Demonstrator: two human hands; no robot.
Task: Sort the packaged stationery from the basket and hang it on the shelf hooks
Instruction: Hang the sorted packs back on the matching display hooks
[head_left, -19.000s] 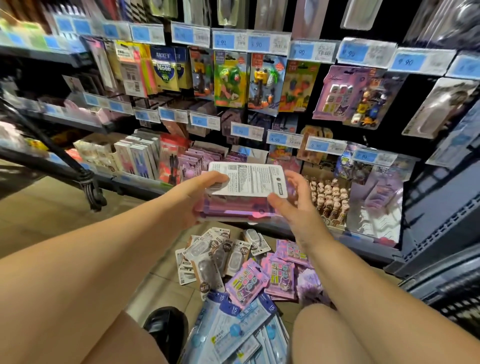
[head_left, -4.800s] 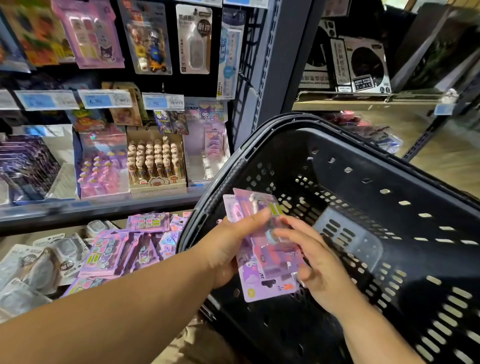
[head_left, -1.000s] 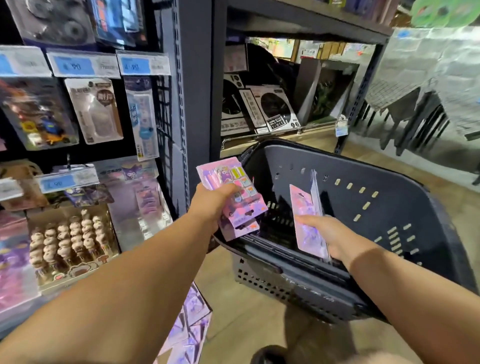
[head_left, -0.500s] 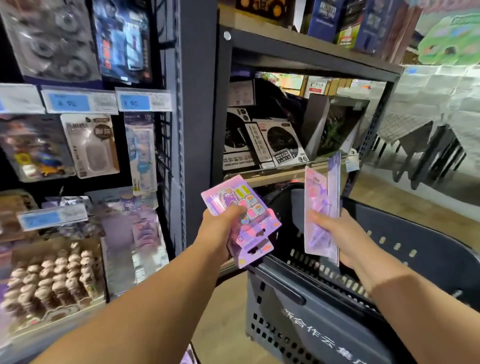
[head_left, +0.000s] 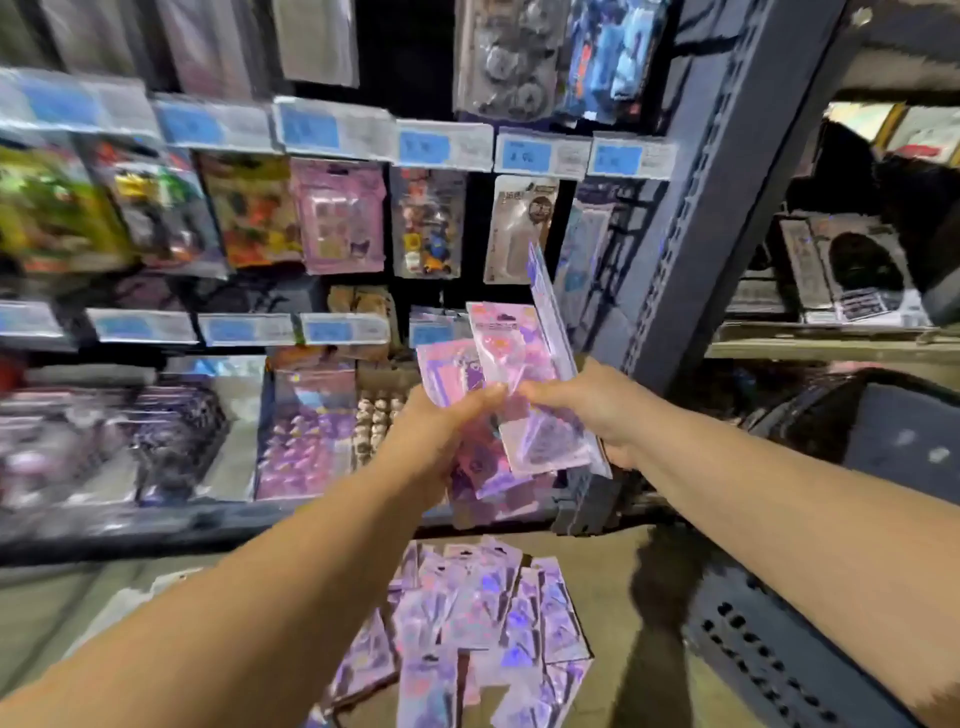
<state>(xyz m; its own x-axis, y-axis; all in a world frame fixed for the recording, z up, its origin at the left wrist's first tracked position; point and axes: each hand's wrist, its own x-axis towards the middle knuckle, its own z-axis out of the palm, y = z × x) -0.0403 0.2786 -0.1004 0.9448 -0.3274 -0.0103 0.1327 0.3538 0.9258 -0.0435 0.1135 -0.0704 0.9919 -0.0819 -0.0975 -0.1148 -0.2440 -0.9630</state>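
Note:
My left hand (head_left: 441, 441) grips a fanned stack of pink and purple stationery packs (head_left: 485, 470). My right hand (head_left: 597, 410) holds a pink pack (head_left: 524, 384) pressed against that stack, with another thin pack (head_left: 543, 291) upright behind it. Both hands meet in front of the hook shelf (head_left: 441, 150), where packaged items hang under blue price tags. The dark basket (head_left: 857, 431) stands at the right, below and beside my right arm. The view is blurred.
A pile of purple packs (head_left: 483, 623) lies on the floor below my hands. A grey shelf upright (head_left: 727, 182) rises right of the hooks. Boxes of figurines (head_left: 374, 421) and purple goods sit on the bottom shelf. Boxed items (head_left: 852, 270) fill the right bay.
The view swung left from the basket toward the hook shelf. My hands came together, bringing the right hand's pack against the left hand's stack.

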